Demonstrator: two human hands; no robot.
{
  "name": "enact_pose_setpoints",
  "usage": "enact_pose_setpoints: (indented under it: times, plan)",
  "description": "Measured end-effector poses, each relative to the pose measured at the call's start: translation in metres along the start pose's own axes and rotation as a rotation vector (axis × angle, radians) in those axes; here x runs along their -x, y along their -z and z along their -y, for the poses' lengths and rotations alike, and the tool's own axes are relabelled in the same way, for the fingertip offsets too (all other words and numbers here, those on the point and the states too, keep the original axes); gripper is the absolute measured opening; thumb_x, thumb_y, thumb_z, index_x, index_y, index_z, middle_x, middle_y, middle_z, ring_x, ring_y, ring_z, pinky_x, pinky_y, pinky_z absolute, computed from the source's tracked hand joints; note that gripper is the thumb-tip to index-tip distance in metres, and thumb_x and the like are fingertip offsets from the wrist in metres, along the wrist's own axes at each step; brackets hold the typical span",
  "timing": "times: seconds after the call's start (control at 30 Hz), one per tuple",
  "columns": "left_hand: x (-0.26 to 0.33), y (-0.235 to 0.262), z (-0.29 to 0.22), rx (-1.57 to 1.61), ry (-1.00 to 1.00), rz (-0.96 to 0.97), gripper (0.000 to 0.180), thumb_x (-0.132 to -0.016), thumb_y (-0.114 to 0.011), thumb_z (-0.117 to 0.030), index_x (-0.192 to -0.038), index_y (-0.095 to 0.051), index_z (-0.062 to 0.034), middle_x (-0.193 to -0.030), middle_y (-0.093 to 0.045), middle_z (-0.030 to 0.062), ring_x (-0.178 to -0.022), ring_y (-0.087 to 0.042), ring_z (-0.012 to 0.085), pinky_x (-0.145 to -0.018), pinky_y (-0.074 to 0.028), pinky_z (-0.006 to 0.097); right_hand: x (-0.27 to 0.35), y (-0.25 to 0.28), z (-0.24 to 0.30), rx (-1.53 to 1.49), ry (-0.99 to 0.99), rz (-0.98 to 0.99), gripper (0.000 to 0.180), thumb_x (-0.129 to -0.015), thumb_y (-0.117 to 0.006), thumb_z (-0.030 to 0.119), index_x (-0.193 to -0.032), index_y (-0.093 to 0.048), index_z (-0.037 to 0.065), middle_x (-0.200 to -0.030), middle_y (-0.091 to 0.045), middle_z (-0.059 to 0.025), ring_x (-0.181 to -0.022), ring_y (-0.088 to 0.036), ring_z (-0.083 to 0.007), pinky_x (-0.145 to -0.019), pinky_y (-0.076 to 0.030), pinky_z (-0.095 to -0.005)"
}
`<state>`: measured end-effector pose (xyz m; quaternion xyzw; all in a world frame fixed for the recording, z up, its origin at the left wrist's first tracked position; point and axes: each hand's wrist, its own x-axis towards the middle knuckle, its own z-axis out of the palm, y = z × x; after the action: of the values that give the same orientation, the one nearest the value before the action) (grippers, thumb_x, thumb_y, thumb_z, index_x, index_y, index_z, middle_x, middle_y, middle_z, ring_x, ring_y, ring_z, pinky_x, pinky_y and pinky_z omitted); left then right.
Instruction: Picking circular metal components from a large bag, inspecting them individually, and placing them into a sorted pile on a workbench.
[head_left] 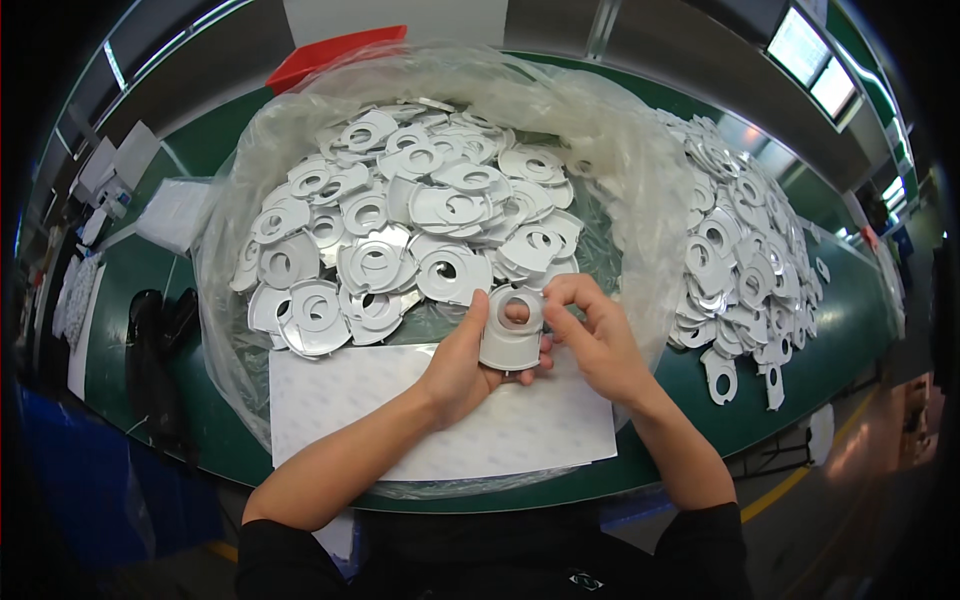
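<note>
Near edge of the tabletop (pixel 840 290): a white sheet (pixel 500 430). Above it, the left hand (pixel 462 352) grasps one grey ring-holed part (pixel 512 350); the right hand (pixel 603 345) bends thumb and index finger at its right rim, grip not determinable. Beyond, mid-tabletop: a loose pile (pixel 425 205) inside clear plastic sheeting (pixel 590 110). Toward the right edge: a second pile (pixel 735 265). Status: apparently one part in process; which pile is finished, if either, cannot be determined.

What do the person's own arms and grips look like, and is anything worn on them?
Two plain black sleeves end near the elbows. Both forearms are bare, with no watch or bracelet showing. The left grip and right grip are ungloved human hands; no ring shows.
</note>
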<state>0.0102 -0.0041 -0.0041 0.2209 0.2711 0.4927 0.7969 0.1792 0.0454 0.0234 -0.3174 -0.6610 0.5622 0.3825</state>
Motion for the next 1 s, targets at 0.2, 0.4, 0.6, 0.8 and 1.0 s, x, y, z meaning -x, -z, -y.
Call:
enact_pose_setpoints:
  times: [0.2,0.4,0.6,0.8,1.0]
  plan:
    - [-0.0019,0.0015,0.0006,-0.009,0.000,0.002,0.063,-0.097,-0.011,-0.053,-0.111,-0.051,-0.0066,-0.099,-0.057,0.0135,-0.088,-0.057,0.0238,-0.070,-0.046,0.033,-0.0006,-0.0022,-0.0062,-0.131,-0.141,0.087,0.011,-0.093,-0.053,0.010,-0.091,-0.051,-0.001,-0.097,-0.045,-0.0033,-0.067,-0.052,-0.0075,-0.060,-0.046,-0.0208]
    - [-0.0018,0.0013,0.0003,-0.019,-0.002,0.001,0.062,-0.097,-0.012,-0.053,-0.111,-0.051,-0.0070,-0.099,-0.057,0.0130,-0.087,-0.057,0.0233,-0.069,-0.046,0.033,-0.0011,-0.0020,-0.0063,-0.127,-0.126,0.099,0.011,-0.093,-0.053,0.010,-0.091,-0.050,-0.001,-0.096,-0.046,-0.0035,-0.067,-0.052,-0.0075,-0.061,-0.046,-0.0210]
    - [-0.0019,0.0028,0.0001,-0.014,-0.008,0.025,0.061,-0.098,-0.011,-0.051,-0.116,-0.048,-0.0060,-0.103,-0.055,0.0140,-0.088,-0.058,0.0254,-0.069,-0.046,0.033,-0.0011,-0.0025,-0.0078,-0.158,-0.151,0.092,0.011,-0.093,-0.053,0.010,-0.092,-0.050,0.000,-0.095,-0.046,-0.0032,-0.067,-0.051,-0.0074,-0.061,-0.046,-0.0211]
    - [-0.0021,0.0029,0.0001,-0.010,-0.001,0.009,0.060,-0.098,-0.011,-0.052,-0.114,-0.047,-0.0064,-0.102,-0.054,0.0141,-0.088,-0.057,0.0253,-0.069,-0.046,0.033,-0.0015,-0.0030,-0.0077,-0.162,-0.157,0.092,0.011,-0.093,-0.053,0.011,-0.092,-0.050,0.000,-0.095,-0.046,-0.0030,-0.067,-0.051,-0.0073,-0.061,-0.046,-0.0211]
    - [-0.0018,0.0017,-0.0002,-0.011,0.005,-0.008,0.060,-0.098,-0.011,-0.052,-0.114,-0.047,-0.0063,-0.101,-0.055,0.0141,-0.087,-0.057,0.0252,-0.069,-0.046,0.033,-0.0017,-0.0042,-0.0053,-0.155,-0.170,0.084,0.012,-0.092,-0.054,0.010,-0.091,-0.050,0.000,-0.097,-0.044,-0.0030,-0.067,-0.051,-0.0073,-0.060,-0.046,-0.0212]
